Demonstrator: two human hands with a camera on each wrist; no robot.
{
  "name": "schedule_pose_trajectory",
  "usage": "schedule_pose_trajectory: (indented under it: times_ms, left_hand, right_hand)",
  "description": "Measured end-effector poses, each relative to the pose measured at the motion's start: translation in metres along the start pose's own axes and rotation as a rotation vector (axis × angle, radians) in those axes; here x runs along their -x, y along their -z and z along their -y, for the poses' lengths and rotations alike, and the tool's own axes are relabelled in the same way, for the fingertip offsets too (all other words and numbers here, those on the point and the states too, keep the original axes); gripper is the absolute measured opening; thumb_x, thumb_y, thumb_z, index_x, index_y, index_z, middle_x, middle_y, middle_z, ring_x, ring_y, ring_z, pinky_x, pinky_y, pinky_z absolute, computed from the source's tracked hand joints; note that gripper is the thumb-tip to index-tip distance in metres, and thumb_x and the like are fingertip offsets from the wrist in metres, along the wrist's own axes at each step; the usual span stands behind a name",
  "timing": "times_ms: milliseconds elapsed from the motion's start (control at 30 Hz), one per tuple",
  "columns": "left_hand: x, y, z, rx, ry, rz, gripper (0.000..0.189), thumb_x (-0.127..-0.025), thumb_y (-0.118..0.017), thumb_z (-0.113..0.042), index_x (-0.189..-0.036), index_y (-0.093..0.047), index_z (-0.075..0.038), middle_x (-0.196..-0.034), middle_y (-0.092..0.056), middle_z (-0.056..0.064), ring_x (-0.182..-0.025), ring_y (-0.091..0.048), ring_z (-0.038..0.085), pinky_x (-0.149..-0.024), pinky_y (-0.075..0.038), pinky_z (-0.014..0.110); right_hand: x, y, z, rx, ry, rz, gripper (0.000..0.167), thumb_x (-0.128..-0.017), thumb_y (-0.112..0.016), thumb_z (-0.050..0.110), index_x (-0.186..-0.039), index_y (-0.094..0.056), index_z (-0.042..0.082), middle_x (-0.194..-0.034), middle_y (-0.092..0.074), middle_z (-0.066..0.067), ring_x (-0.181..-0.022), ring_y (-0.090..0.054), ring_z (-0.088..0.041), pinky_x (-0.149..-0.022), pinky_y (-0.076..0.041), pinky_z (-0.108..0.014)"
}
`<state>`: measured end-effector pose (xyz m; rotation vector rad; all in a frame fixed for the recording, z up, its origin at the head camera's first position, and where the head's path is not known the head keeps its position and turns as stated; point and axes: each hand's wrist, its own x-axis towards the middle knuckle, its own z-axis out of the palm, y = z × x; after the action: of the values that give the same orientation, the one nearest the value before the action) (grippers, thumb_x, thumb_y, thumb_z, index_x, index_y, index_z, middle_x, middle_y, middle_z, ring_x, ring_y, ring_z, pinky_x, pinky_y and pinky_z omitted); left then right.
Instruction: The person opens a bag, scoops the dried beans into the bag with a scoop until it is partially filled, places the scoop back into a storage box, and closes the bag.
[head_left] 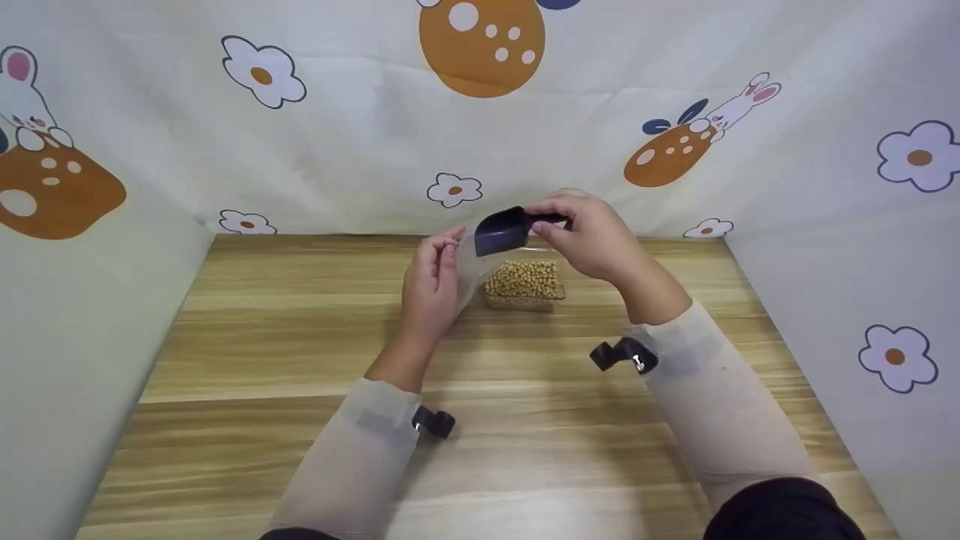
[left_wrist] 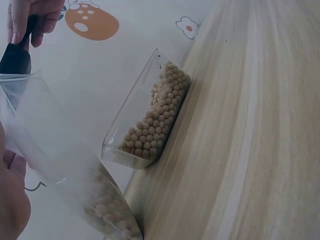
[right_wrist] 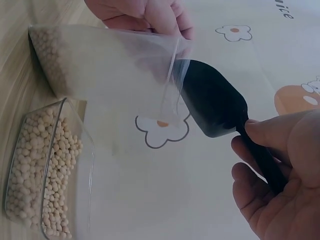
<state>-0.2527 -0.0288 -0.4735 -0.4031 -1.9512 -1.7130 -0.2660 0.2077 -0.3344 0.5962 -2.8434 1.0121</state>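
The left hand (head_left: 431, 281) pinches the mouth of a translucent plastic bag (right_wrist: 105, 70), up and to the left of the clear box (head_left: 523, 304). The bag hangs tilted, its frosted film creased near the top, with a small heap of round beans (right_wrist: 50, 55) in its bottom corner; that end lies just beside the box, and whether they touch I cannot tell. The box itself is rectangular, thin-walled and open-topped, set on the wood-grain table (head_left: 300, 337) and holding many pale yellow beans (head_left: 523, 277). Above the box, a glossy black scoop (right_wrist: 215, 100) tips down toward the left, its lip inside the bag's mouth. Up and right of the box, the right hand (head_left: 589, 232) grips the scoop's short handle between thumb and fingers. On the printed cloth (right_wrist: 175, 185) behind the box, the letters "uice" (right_wrist: 284, 9) can be read.
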Motion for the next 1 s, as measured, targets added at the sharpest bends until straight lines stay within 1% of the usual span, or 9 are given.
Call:
schedule_pose_trajectory:
  times_ms: [133,333,400,467,600,767,833,900,1000]
  left_hand:
    - [0.0,0.0,-0.002,-0.011,0.006,0.009,0.02,-0.114,-0.047,-0.014,-0.117,-0.063,-0.003,-0.144,-0.071,0.008,-0.138,-0.065,0.023,-0.121,-0.049,0.037]
    - [0.0,0.001,-0.002,-0.022,0.001,-0.002,0.019,-0.114,-0.049,-0.015,-0.117,-0.064,-0.003,-0.143,-0.072,0.008,-0.137,-0.065,0.024,-0.121,-0.049,0.035]
    - [0.001,0.001,-0.001,-0.024,0.001,-0.006,0.018,-0.114,-0.05,-0.015,-0.117,-0.064,-0.003,-0.143,-0.072,0.008,-0.137,-0.065,0.023,-0.121,-0.049,0.035]
    - [0.001,0.0,-0.001,-0.027,0.0,-0.007,0.018,-0.114,-0.05,-0.014,-0.116,-0.064,-0.003,-0.143,-0.072,0.008,-0.138,-0.065,0.023,-0.122,-0.049,0.035]
    - [0.0,0.001,0.0,-0.037,0.002,-0.005,0.018,-0.114,-0.049,-0.015,-0.116,-0.064,-0.004,-0.143,-0.072,0.007,-0.139,-0.065,0.023,-0.123,-0.048,0.035]
    - [0.0,0.001,-0.001,-0.041,0.01,0.001,0.02,-0.114,-0.048,-0.017,-0.118,-0.064,-0.005,-0.144,-0.071,0.005,-0.139,-0.064,0.021,-0.123,-0.047,0.033]
    - [0.0,0.001,-0.001,-0.034,0.007,0.004,0.02,-0.114,-0.048,-0.016,-0.119,-0.063,-0.003,-0.144,-0.071,0.006,-0.139,-0.064,0.021,-0.123,-0.048,0.033]
    - [0.001,0.001,-0.001,-0.028,0.002,0.008,0.021,-0.114,-0.048,-0.016,-0.119,-0.063,-0.002,-0.144,-0.071,0.006,-0.139,-0.064,0.021,-0.123,-0.048,0.033]
    - [0.001,0.001,0.0,-0.019,-0.006,0.01,0.021,-0.114,-0.048,-0.015,-0.119,-0.063,-0.001,-0.143,-0.071,0.008,-0.139,-0.064,0.022,-0.122,-0.048,0.033]
  right_hand:
    - [0.007,0.005,-0.011,-0.038,-0.013,-0.032,0.029,-0.103,-0.072,0.018,-0.132,-0.077,0.014,-0.134,-0.073,-0.006,-0.115,-0.065,-0.022,-0.095,-0.054,-0.034]
    - [0.019,0.012,-0.035,-0.151,-0.056,-0.054,0.028,-0.104,-0.072,0.019,-0.131,-0.077,0.015,-0.133,-0.073,-0.006,-0.11,-0.064,-0.017,-0.085,-0.052,-0.015]
    - [0.023,0.013,-0.044,-0.192,-0.075,-0.061,0.028,-0.104,-0.071,0.02,-0.131,-0.077,0.015,-0.133,-0.072,-0.007,-0.111,-0.064,-0.017,-0.085,-0.053,-0.012]
    - [0.027,0.014,-0.052,-0.225,-0.093,-0.074,0.028,-0.104,-0.071,0.02,-0.131,-0.077,0.015,-0.134,-0.071,-0.008,-0.115,-0.063,-0.017,-0.088,-0.053,-0.011]
    - [0.033,0.013,-0.067,-0.25,-0.121,-0.102,0.029,-0.104,-0.071,0.02,-0.131,-0.077,0.014,-0.137,-0.07,-0.01,-0.123,-0.061,-0.016,-0.093,-0.051,-0.009]
    - [0.035,0.005,-0.082,-0.238,-0.148,-0.084,0.029,-0.104,-0.071,0.018,-0.131,-0.076,0.01,-0.135,-0.072,-0.013,-0.119,-0.065,-0.019,-0.09,-0.053,-0.01]
    - [0.035,0.002,-0.087,-0.201,-0.163,-0.064,0.029,-0.104,-0.071,0.019,-0.131,-0.077,0.011,-0.135,-0.072,-0.013,-0.117,-0.065,-0.02,-0.087,-0.052,-0.011]
    - [0.034,-0.001,-0.091,-0.158,-0.179,-0.041,0.028,-0.104,-0.071,0.02,-0.13,-0.077,0.012,-0.136,-0.072,-0.012,-0.116,-0.065,-0.021,-0.087,-0.051,-0.014]
    - [0.033,-0.004,-0.096,-0.093,-0.194,0.0,0.028,-0.104,-0.07,0.019,-0.13,-0.077,0.012,-0.14,-0.071,-0.012,-0.119,-0.064,-0.024,-0.091,-0.051,-0.023]
